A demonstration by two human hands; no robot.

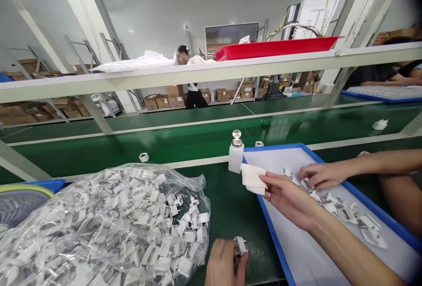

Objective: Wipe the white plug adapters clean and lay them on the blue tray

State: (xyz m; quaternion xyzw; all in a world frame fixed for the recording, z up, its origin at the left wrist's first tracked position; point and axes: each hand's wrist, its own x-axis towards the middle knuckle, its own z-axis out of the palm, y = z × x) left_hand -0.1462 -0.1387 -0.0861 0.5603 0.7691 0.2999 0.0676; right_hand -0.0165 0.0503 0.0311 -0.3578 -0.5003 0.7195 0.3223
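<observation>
Near the front edge of the green bench, my left hand (pixel 223 260) pinches a small white plug part (pixel 241 245) with metal pins pointing right. My right hand (pixel 292 196) reaches across the blue-rimmed tray and grips a folded white cloth (pixel 253 179) between thumb and fingers. Just behind the cloth stands a white pump bottle (pixel 235 158) with a metal top. To the left of my left hand lies a large clear plastic bag (pixel 132 220) full of white plug parts. In the tray (pixel 280 255), several white parts (pixel 343 211) lie in a loose row.
A co-worker's hand (pixel 325 175) touches parts in the tray from the right. Beyond runs a green conveyor belt (pixel 191 138) carrying scattered white pieces (pixel 143 157). An overhead shelf (pixel 165 75) holds a red tray (pixel 277 49). A basket (pixel 23 204) sits at far left.
</observation>
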